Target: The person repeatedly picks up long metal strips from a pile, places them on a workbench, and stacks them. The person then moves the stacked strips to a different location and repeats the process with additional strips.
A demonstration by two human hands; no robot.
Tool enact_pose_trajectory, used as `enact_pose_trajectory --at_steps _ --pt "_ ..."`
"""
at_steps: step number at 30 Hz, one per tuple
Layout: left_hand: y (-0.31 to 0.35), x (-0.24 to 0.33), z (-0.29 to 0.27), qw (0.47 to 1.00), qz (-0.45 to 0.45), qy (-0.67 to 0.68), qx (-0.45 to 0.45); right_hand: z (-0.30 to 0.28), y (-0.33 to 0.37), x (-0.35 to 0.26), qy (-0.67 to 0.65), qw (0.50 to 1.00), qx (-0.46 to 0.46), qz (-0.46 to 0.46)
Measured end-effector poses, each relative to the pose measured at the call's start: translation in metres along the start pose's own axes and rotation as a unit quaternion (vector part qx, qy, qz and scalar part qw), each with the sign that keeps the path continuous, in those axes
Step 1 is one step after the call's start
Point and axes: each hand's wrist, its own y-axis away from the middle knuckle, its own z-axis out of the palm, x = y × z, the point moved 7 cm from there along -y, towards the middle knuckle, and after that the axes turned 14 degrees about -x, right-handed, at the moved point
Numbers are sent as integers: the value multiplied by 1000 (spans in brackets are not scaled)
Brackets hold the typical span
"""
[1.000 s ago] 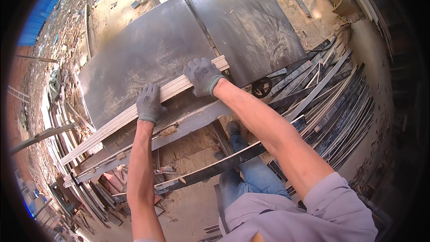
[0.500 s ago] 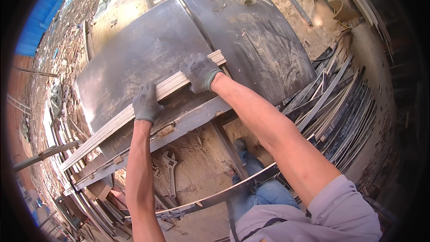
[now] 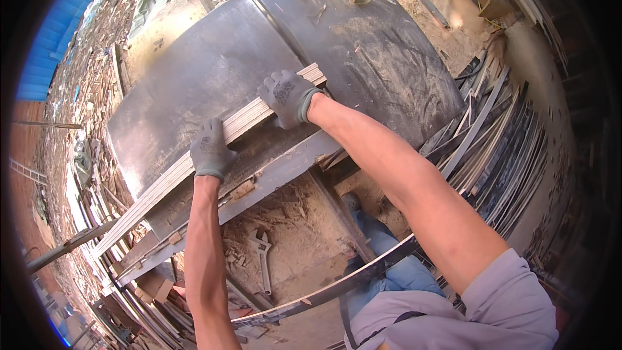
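Note:
A bundle of long, thin plywood strips [image 3: 247, 118] lies slantwise across a dark metal tabletop [image 3: 194, 71], running from lower left to upper right. My left hand [image 3: 212, 149], in a grey glove, grips the bundle near its middle, fingers over the far side. Closer to the bundle's right end, my right hand [image 3: 285, 97], gloved alike, is closed around it. Both thumbs and the undersides of the strips are partly hidden. The strips' left end sticks out past the table's edge.
An adjustable wrench [image 3: 262, 259] lies below the table's near rail [image 3: 278, 167]. A curved dark strip [image 3: 337, 287] crosses in front of my legs. Offcut strips are heaped at the right [image 3: 499, 155], and wood scraps [image 3: 91, 78] cover the ground at left. A second dark panel [image 3: 382, 58] adjoins the tabletop.
The view has shifted slightly, so the wrench and near rail appear a little further right. Both hands keep their hold on the strips, which show no clear movement across the table.

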Motion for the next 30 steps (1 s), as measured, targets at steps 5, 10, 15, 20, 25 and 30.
enact_pose_trajectory --at_steps 5,10,15,20,25,30 --pt "3 1 -2 1000 5 3 16 -1 0 -2 6 1000 -25 6" --pt "2 1 -3 1000 9 2 27 -2 1 -1 19 999 -28 9" --pt "1 -2 -2 1000 -5 9 29 -3 0 -1 11 999 -35 10" --pt "-2 0 -5 999 -1 10 34 -4 -1 2 16 999 -33 13" --pt "-3 -4 -3 1000 -8 9 28 -7 -3 1 10 999 -42 8" --pt "-4 -3 -3 999 -10 0 32 -3 -4 1 6 1000 -9 13"
